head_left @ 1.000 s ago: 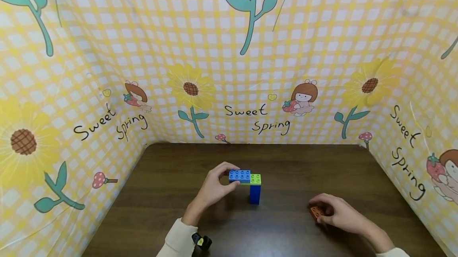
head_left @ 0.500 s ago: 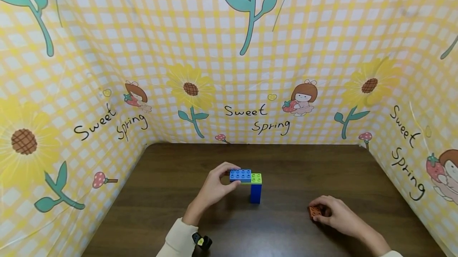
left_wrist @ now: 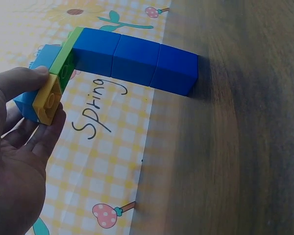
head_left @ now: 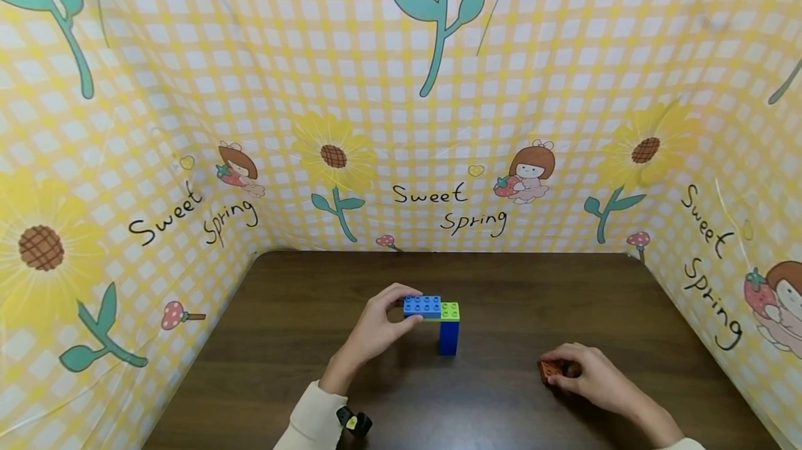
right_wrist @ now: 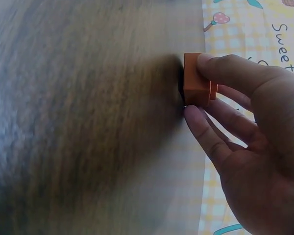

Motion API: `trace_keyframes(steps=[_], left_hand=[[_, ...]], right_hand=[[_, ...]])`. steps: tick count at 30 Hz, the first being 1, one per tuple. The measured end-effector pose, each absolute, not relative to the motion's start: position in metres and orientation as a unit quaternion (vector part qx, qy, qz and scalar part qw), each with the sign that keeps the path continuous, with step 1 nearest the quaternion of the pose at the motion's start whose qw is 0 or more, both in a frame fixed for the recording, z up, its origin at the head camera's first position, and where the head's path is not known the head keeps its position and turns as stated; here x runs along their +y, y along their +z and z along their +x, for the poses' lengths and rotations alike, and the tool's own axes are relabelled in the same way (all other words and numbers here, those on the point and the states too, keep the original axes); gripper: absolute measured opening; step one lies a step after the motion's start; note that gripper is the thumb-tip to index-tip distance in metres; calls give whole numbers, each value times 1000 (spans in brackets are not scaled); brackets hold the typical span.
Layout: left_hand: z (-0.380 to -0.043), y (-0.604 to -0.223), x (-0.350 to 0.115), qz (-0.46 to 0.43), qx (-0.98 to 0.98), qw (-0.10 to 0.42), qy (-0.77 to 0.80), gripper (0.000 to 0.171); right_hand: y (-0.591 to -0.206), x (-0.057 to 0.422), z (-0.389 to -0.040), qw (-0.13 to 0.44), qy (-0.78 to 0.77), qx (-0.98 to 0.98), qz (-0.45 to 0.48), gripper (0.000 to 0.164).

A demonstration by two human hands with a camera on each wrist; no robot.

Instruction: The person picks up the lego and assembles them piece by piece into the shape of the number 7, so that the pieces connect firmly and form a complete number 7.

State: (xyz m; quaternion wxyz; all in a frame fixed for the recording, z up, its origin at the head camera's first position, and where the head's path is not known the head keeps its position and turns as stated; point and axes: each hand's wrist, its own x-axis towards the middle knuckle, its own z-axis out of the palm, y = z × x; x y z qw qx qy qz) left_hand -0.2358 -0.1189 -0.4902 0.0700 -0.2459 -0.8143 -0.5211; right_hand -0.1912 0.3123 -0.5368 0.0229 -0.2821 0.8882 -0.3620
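My left hand (head_left: 380, 326) pinches the left end of a light blue toy brick (head_left: 422, 306), thumb on the near side. Under that brick, in the left wrist view, a green brick (left_wrist: 66, 63) and a yellow brick (left_wrist: 48, 100) lie side by side. A column of three dark blue bricks (left_wrist: 135, 59) stands upright below the green one, its foot at the table, and the yellow end juts out leftward. Over on the right, my right hand (head_left: 589, 373) holds an orange-brown brick (right_wrist: 196, 78) between thumb and fingers, studs facing the palm, close over the table.
A dark wood-grain table (head_left: 495, 412) lies under both hands. Yellow checked cloth (head_left: 438, 227) with flower prints walls it in at the back and both sides. A black device (head_left: 354, 422) sits at the left wrist, by the cream sleeve (head_left: 313, 415).
The built bricks have shifted slightly right and back with my left hand. My right hand has turned the orange-brown brick a little and moved it slightly left.
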Motion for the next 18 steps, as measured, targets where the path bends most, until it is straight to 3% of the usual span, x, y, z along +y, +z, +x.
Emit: trace_keyframes(steps=[4, 11, 18], left_hand=[[-236, -489, -119, -241, -816, 59, -522, 33], [-237, -488, -118, -238, -818, 51, -521, 35], [-237, -488, -118, -237, -821, 53, -517, 34]], right_hand=[[-533, 308, -192, 22, -371, 885, -279, 34], [-520, 296, -194, -57, -375, 872, -311, 32], [-504, 285, -199, -78, -371, 865, -328, 33]])
